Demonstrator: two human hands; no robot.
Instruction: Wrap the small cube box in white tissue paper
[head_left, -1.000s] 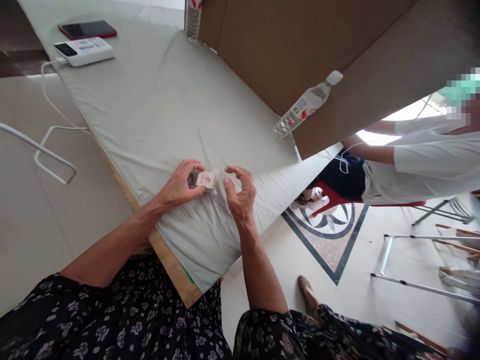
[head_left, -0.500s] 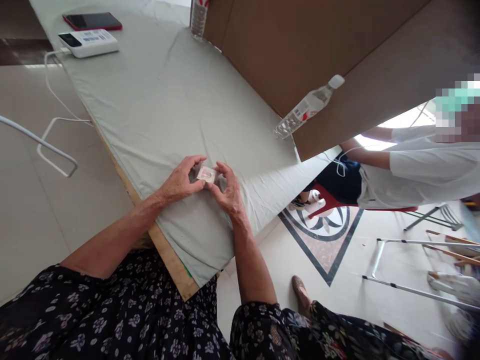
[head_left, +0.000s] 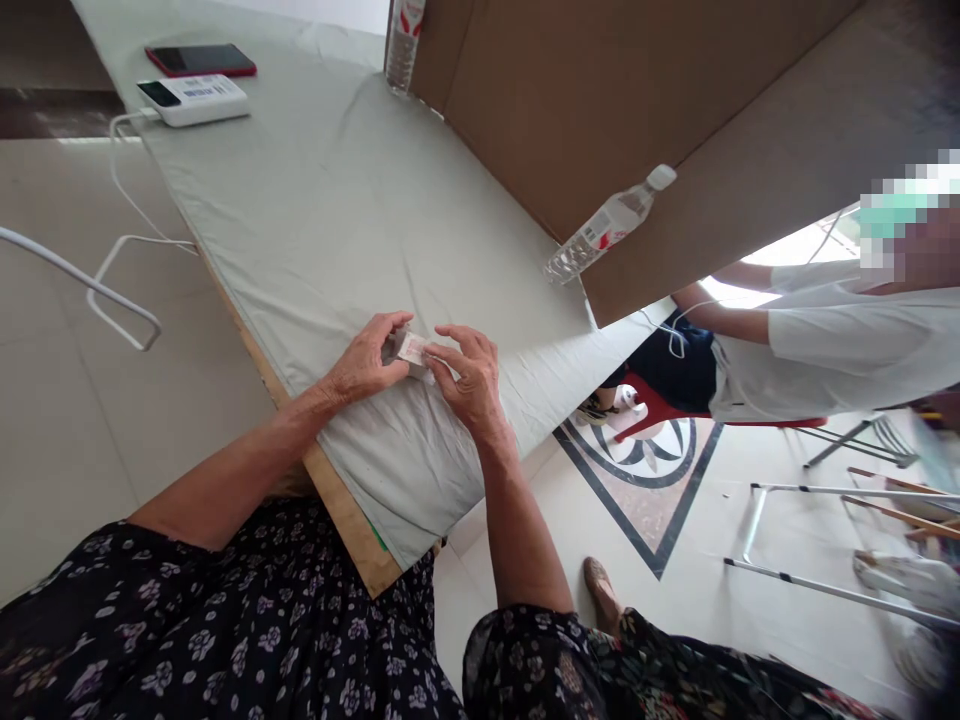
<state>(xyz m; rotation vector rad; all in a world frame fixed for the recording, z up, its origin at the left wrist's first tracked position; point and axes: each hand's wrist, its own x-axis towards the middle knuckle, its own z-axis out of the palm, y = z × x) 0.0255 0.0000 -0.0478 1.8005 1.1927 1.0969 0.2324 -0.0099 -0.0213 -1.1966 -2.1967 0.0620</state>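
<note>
Near the corner of the cloth-covered table, a small pale box [head_left: 412, 348] with reddish print on its top face sits between my hands. My left hand [head_left: 367, 358] curves around its left side, fingers above and thumb below, gripping it. At its right edge are the bent index finger and thumb of my right hand [head_left: 471, 378], closed on that side; the other fingers stay lifted and bent. What the box contains cannot be made out.
A cardboard panel [head_left: 585, 120] stands at the right, with a water bottle [head_left: 604, 228] by its near edge and another bottle [head_left: 405, 45] farther back. A white power bank [head_left: 196, 102] and a phone [head_left: 201, 60] lie at the far left. A person in a white shirt [head_left: 832, 335] sits at right.
My right hand has shifted slightly right, from cupping the box's side to holding its right edge with the fingertips. The left hand keeps its hold. The camera view has moved slightly.
</note>
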